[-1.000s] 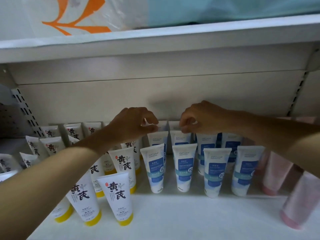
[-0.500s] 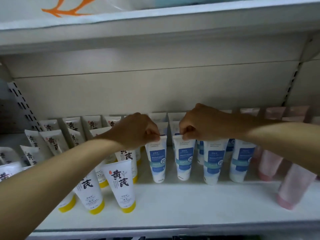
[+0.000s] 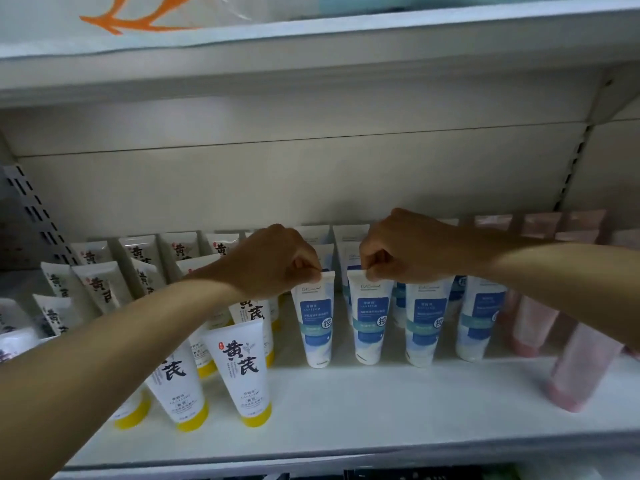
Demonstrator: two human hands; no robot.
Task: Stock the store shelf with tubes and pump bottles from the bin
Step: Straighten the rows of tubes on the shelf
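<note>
On the white shelf (image 3: 346, 410) stand rows of tubes, cap down. My left hand (image 3: 277, 261) pinches the top crimp of a blue-and-white tube (image 3: 317, 323) at the front of its row. My right hand (image 3: 398, 251) pinches the top of the neighbouring blue-and-white tube (image 3: 369, 323). Both tubes stand upright on the shelf. Two more blue-and-white tubes (image 3: 424, 323) stand to their right, partly under my right forearm. The bin is not in view.
White tubes with yellow caps (image 3: 242, 368) fill the left of the shelf, some leaning. Pink tubes (image 3: 581, 362) stand and lean at the right. An upper shelf (image 3: 311, 57) hangs close overhead. A bare white strip runs along the front edge.
Both hands came forward from the back tubes to the front blue-and-white pair and now pinch their tops. The view has tilted down, showing more of the shelf front.
</note>
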